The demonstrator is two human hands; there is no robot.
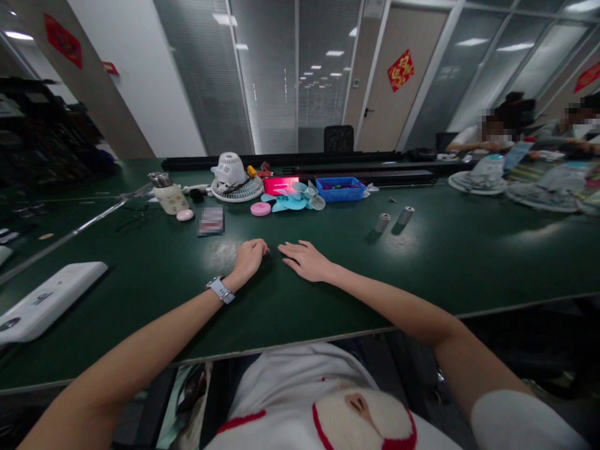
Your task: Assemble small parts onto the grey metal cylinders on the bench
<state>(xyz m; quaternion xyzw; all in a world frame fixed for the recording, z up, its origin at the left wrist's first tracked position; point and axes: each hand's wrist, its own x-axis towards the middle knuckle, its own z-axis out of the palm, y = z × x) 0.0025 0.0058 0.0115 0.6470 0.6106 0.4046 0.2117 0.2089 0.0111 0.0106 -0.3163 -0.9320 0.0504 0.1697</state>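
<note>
My left hand (252,257), with a watch (220,290) on its wrist, rests on the green tabletop (300,312). Its fingers are curled in and nothing shows in them. Just to the right, my right hand (307,260) lies palm down with its fingers stretched out, apart from the left. Two grey cylindrical batteries, a nearer one (382,222) and a farther one (405,215), stand beyond my right hand to the right. Ahead of my hands are light-blue fan blades (293,199) and a pink round disc (260,209). Neither hand touches any of these.
Along the back are a white fan head with its grille (239,189), a red box (281,185) and a blue basket (341,190). A bottle (169,195) stands at left, near a pink rounded object (184,215). A white device (51,303) lies far left. People sit at far right.
</note>
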